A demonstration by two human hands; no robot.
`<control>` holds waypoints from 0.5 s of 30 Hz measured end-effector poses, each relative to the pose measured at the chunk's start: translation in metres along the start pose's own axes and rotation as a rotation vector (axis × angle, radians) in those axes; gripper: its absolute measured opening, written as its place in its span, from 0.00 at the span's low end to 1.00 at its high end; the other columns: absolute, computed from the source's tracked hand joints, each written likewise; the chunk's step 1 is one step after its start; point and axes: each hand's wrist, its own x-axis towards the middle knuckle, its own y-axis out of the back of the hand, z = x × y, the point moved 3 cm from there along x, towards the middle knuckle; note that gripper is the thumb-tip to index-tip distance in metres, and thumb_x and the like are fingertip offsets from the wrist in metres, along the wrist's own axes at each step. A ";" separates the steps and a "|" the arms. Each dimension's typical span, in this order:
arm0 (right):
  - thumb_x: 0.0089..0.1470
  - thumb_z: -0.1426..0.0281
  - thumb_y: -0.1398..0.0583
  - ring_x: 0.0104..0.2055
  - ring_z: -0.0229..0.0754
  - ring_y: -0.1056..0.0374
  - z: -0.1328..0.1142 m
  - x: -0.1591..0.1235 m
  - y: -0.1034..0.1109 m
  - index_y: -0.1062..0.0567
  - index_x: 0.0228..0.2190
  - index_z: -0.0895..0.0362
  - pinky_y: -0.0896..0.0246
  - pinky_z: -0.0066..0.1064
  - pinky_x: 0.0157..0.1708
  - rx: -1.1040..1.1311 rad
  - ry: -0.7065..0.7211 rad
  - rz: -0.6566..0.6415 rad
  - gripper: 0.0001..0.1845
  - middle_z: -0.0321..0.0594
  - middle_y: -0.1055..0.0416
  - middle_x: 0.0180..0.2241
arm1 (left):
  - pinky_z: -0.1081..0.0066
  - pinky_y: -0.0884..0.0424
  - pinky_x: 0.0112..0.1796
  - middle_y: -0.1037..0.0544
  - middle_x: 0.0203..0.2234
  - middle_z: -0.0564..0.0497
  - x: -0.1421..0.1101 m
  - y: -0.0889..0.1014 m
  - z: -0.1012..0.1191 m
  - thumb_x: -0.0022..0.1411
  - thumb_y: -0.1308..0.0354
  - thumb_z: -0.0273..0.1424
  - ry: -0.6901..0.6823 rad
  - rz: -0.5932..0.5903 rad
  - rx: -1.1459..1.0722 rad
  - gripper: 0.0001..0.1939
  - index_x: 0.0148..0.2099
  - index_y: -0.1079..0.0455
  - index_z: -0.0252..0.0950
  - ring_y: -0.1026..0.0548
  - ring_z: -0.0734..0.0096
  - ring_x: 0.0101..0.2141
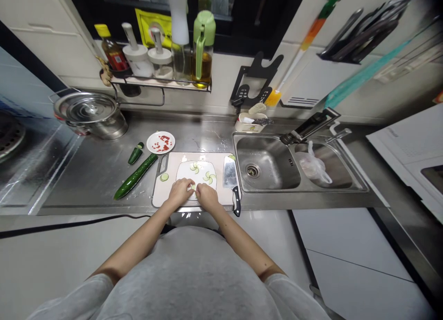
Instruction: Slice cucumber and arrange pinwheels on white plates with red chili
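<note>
My left hand (181,191) and my right hand (206,197) meet over the near edge of a white plate (203,166). Fingers on both are pinched together around a small pale-green cucumber slice (194,187), mostly hidden by the fingertips. Two pinwheels of thin cucumber slices lie on the plate, one at the back (195,167) and one at the right (209,177). Under the plate is a pale cutting board (162,193), with a cucumber piece (164,177) at its left side. A cleaver (230,173) rests along the board's right side, its black handle toward me.
Left of the board lie a long cucumber (136,176) and a short cut piece (135,155). Behind them sits a small plate (149,144) of red bits. A steel pot (116,126) stands at the back left. The sink (273,172) is on the right, with a plastic bag (314,166) in its second basin.
</note>
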 end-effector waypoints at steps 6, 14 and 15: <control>0.65 0.68 0.53 0.45 0.42 0.35 0.004 -0.013 0.000 0.30 0.47 0.54 0.45 0.30 0.37 0.021 0.004 0.045 0.15 0.44 0.32 0.45 | 0.66 0.36 0.45 0.24 0.36 0.49 -0.002 0.007 -0.003 0.57 0.44 0.30 -0.025 0.044 -0.051 0.13 0.45 0.26 0.40 0.29 0.62 0.41; 0.66 0.66 0.54 0.43 0.42 0.36 0.006 -0.020 -0.001 0.29 0.50 0.51 0.45 0.29 0.35 -0.004 0.048 0.032 0.19 0.43 0.32 0.43 | 0.65 0.37 0.46 0.24 0.35 0.49 -0.002 0.005 -0.005 0.59 0.44 0.33 -0.045 0.048 -0.050 0.12 0.44 0.25 0.41 0.29 0.63 0.41; 0.65 0.66 0.54 0.43 0.43 0.36 0.006 -0.020 -0.002 0.29 0.50 0.51 0.45 0.29 0.35 -0.008 0.049 0.028 0.19 0.43 0.32 0.42 | 0.64 0.37 0.46 0.24 0.36 0.49 -0.001 0.004 -0.005 0.59 0.44 0.33 -0.044 0.043 -0.042 0.11 0.44 0.25 0.41 0.29 0.62 0.41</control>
